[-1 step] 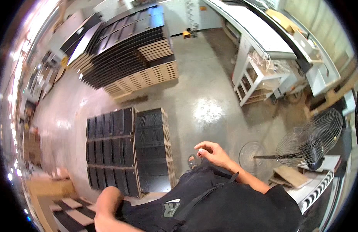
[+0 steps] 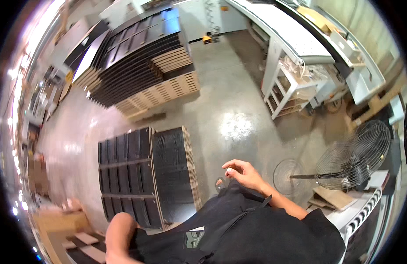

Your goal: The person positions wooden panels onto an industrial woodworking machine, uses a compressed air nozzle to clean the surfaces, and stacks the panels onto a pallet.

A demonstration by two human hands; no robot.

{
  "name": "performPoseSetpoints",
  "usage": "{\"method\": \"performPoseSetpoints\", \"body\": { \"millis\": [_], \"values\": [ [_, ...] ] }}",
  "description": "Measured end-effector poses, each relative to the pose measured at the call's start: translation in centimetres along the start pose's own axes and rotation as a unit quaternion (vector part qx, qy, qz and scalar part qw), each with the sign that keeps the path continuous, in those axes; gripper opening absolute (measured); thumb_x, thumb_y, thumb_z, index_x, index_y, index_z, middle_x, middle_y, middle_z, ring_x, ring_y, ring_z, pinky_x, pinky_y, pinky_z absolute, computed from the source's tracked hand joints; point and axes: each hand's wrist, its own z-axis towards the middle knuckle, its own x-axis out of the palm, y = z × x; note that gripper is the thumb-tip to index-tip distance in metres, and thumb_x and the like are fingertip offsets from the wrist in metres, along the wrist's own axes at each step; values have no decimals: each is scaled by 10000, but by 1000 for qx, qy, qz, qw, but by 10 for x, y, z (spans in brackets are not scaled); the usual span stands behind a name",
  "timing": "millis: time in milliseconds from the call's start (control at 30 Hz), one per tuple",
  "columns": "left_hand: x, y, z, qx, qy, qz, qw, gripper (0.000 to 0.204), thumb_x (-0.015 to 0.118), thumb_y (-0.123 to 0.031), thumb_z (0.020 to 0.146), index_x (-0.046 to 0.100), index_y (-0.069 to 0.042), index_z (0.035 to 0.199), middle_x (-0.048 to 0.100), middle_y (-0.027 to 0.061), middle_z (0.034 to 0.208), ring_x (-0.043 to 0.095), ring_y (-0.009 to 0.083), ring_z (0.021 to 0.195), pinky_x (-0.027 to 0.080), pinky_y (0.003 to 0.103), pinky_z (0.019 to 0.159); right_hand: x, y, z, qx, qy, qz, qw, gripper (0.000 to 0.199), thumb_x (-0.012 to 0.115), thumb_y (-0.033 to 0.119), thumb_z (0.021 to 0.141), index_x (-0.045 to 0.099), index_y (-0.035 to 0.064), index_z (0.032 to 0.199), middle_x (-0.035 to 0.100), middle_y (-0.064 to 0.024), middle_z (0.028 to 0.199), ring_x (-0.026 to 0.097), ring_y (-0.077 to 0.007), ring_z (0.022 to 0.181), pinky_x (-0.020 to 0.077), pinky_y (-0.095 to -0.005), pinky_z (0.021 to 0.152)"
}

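My right hand (image 2: 244,173) is held out in front of my black shirt, its fingers loosely bent and apart, with nothing in it. Beyond its fingertips is the floor, and just below them part of a sandalled foot (image 2: 219,183) shows. At the lower left my bent left arm (image 2: 120,233) comes into view at the elbow; the left hand itself is out of the picture. Nearest that arm, a low stack of black ribbed panels (image 2: 126,174) stands beside a stack of black wood-grained panels (image 2: 172,169) with pale edges.
Farther back is a tall pile of dark panels (image 2: 124,59) on light slotted boards (image 2: 161,93). A long white-topped machine (image 2: 287,31) runs along the right, with a white shelf cart (image 2: 296,83) under its end. A pedestal fan (image 2: 355,154) stands at right; cardboard boxes (image 2: 63,224) are lower left.
The view has shifted slightly, so the low panel stacks sit a little lower and the far pile a little farther left. My right hand keeps nearly the same pose, still empty.
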Motion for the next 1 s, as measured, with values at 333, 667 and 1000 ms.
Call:
{"method": "performPoseSetpoints", "body": {
  "millis": [333, 667, 1000],
  "values": [
    [-228, 242, -131, 82, -12, -21, 996, 221, 691, -306, 875, 637, -92, 856, 606, 21, 760, 550, 185, 727, 375, 360, 602, -148, 127, 228, -82, -27, -143, 986, 318, 637, 164, 1018, 654, 79, 1323, 754, -85, 1057, 692, -165, 991, 535, -341, 910],
    [-424, 473, -237, 155, -180, -31, 971, 226, 722, -298, 870, 641, -96, 811, 601, 10, 720, 527, 161, 680, 348, 341, 582, -293, 292, 437, -284, 27, -289, 914, 285, 644, 213, 997, 669, 85, 1249, 738, -124, 1116, 722, -293, 982, 571, -394, 857],
    [-620, 699, -344, 231, -191, -65, 952, 240, 753, -290, 866, 646, -99, 766, 596, -2, 681, 504, 137, 632, 321, 323, 562, -455, 369, 631, -105, -40, -204, 972, 221, 675, 217, 988, 715, 76, 1153, 619, -22, 741, 545, -121, 669, 445, -290, 658]
  ]
}}
